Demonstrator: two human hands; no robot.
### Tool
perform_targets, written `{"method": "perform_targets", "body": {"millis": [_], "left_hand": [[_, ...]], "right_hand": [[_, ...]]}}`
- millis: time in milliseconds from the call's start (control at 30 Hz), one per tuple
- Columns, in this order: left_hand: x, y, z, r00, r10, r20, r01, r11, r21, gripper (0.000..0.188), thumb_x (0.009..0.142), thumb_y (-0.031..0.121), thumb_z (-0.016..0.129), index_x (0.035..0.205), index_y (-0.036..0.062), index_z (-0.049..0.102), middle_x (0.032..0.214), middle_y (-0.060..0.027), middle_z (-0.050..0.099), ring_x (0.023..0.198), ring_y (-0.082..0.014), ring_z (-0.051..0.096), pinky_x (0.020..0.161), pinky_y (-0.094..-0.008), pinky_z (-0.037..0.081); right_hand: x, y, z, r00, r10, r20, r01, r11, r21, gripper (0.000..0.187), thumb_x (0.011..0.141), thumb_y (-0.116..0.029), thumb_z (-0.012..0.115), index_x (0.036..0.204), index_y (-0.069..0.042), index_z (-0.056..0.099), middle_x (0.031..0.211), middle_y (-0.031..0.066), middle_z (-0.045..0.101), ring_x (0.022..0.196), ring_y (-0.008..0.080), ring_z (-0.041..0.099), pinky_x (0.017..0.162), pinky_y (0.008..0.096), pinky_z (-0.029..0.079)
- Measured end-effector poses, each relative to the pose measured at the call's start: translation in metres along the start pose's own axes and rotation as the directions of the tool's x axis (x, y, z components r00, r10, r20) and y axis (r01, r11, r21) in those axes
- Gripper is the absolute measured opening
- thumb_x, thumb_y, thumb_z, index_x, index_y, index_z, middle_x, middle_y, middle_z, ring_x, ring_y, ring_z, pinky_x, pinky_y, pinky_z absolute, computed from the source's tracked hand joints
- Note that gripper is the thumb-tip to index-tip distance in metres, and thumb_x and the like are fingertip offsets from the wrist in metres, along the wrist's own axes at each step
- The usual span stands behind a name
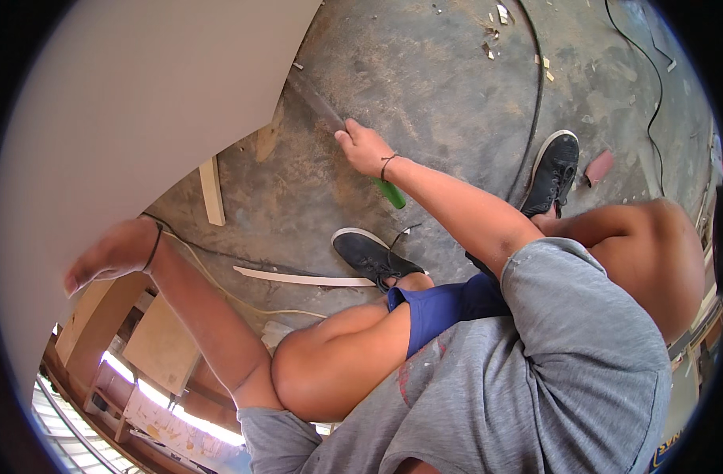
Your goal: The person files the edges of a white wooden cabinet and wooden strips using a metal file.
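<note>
A large smooth pale panel [156,87] fills the upper left, its lower edge slanting across the view. My left hand [115,251] is against the panel near that edge, its fingers stretched out and slightly blurred. In my right hand [367,150] is a long flat metal tool with a green handle [390,193], which sticks out below my closed fingers. The tool's grey blade [318,103] reaches up and left to the panel's edge; whether it touches the edge I cannot tell. The exact kind of tool is unclear.
On the stained concrete floor [456,95] lie wood scraps [489,47], a black cable [537,87], a reddish piece [600,167] and a thin white strip [306,277]. A wooden leg [212,193] shows below the panel. Wooden boards [162,342] stand at the lower left.
</note>
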State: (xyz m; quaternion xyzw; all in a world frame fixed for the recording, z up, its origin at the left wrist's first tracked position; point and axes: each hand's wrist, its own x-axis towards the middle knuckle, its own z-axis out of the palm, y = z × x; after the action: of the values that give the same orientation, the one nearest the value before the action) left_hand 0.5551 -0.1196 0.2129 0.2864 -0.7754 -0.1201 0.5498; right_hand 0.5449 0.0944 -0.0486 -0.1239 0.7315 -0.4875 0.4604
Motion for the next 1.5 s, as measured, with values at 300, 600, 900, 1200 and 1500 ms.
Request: {"method": "perform_targets", "body": {"millis": [300,600,900,1200,1500], "left_hand": [[-0.001,-0.007,-0.005,0.995,-0.083,0.055,0.083,0.997,0.009,0.090,0.083,0.068,0.008,0.126,-0.0099,0.024,0.124,-0.0244,0.033,0.112,-0.0303,0.039,0.100,-0.0402,0.036],[-0.004,-0.002,0.001,0.997,-0.074,0.029,0.077,0.993,-0.093,0.093,0.079,0.074,0.012,0.115,-0.0092,0.033,0.117,-0.0239,0.038,0.106,-0.0292,0.042,0.096,-0.0405,0.039],[-0.001,-0.006,-0.005,0.996,-0.086,-0.024,0.086,0.996,-0.006,0.091,0.080,0.073,0.011,0.113,-0.0081,0.036,0.113,-0.0215,0.040,0.102,-0.0269,0.043,0.093,-0.0396,0.040],[-0.006,0.005,-0.002,0.993,-0.120,0.008,0.119,0.992,0.041,0.090,0.081,0.071,0.010,0.119,-0.0080,0.032,0.117,-0.0236,0.039,0.104,-0.0294,0.043,0.093,-0.0397,0.041],[-0.006,0.005,0.000,0.991,-0.128,0.048,0.130,0.991,-0.042,0.099,0.078,0.076,0.014,0.123,-0.0114,0.029,0.121,-0.0248,0.036,0.107,-0.0306,0.043,0.093,-0.0392,0.040]], "right_hand": [[0.013,-0.004,0.020,1.000,0.000,-0.020,-0.001,0.999,-0.050,0.034,0.090,-0.030,0.040,0.099,0.002,0.047,0.096,0.0294,0.057,0.094,0.0450,0.052,0.082,0.0474,0.040],[0.016,-0.006,0.019,0.998,-0.037,-0.049,0.033,0.997,-0.074,0.034,0.090,-0.029,0.038,0.097,0.003,0.046,0.093,0.0293,0.057,0.092,0.0451,0.052,0.080,0.0478,0.040],[-0.003,-0.011,-0.001,0.999,0.046,-0.010,-0.046,0.999,-0.006,0.033,0.090,-0.029,0.039,0.097,0.003,0.046,0.090,0.0288,0.057,0.090,0.0454,0.053,0.078,0.0482,0.041],[0.025,0.003,0.023,0.999,-0.047,0.013,0.048,0.998,-0.047,0.033,0.090,-0.030,0.042,0.098,0.001,0.047,0.093,0.0288,0.057,0.092,0.0459,0.052,0.078,0.0478,0.041],[0.006,0.001,0.048,0.985,-0.056,0.162,0.077,0.989,-0.126,0.034,0.090,-0.031,0.040,0.100,0.001,0.048,0.094,0.0287,0.057,0.093,0.0445,0.053,0.080,0.0476,0.041]]}}
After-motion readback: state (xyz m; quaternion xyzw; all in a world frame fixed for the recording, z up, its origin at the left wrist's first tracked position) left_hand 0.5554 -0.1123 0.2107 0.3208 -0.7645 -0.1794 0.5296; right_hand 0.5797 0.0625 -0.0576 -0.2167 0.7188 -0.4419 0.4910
